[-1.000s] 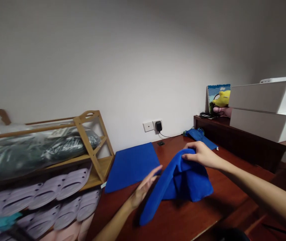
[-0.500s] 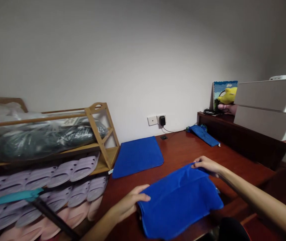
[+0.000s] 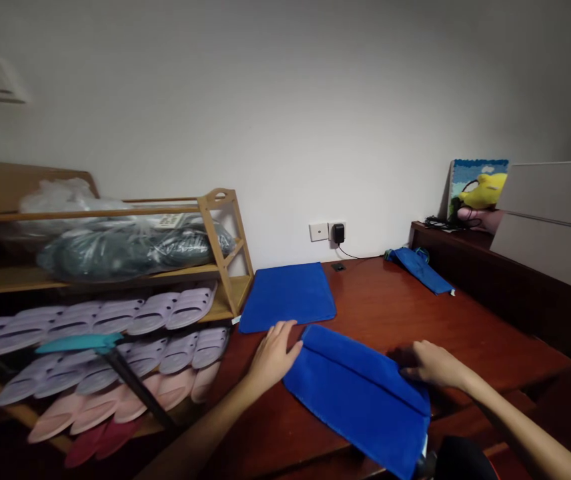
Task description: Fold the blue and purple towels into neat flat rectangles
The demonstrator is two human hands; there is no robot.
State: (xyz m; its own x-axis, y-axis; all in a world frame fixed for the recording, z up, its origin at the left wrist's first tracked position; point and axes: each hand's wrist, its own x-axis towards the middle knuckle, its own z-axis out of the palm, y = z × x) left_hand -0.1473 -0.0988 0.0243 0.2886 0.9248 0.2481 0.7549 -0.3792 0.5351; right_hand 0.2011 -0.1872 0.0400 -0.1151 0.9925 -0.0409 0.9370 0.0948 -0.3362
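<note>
A blue cloth (image 3: 355, 387) lies at the near side of the reddish-brown table, with a crease along its length and its lower right corner reaching the table edge. My left hand (image 3: 274, 357) rests at its upper left corner, fingers stretched and the thumb against the cloth's edge. At the upper right edge, my right hand (image 3: 435, 363) has its fingers curled onto the cloth; the fingertips are partly in shadow. Behind the cloth, a flat blue rectangular cloth (image 3: 288, 297) lies by the wall.
A wooden rack (image 3: 218, 247) at left holds a plastic-wrapped bundle (image 3: 130, 250) and rows of slippers (image 3: 155, 312). A plug (image 3: 338, 233) sits in the wall socket. A narrow blue fabric item (image 3: 423, 270) lies at the back right, beside a raised shelf with white boxes (image 3: 555, 233).
The cloth has come down flatter onto the table and turned, with its right end nearer me. My left hand has loosened from its edge. The view has swung left.
</note>
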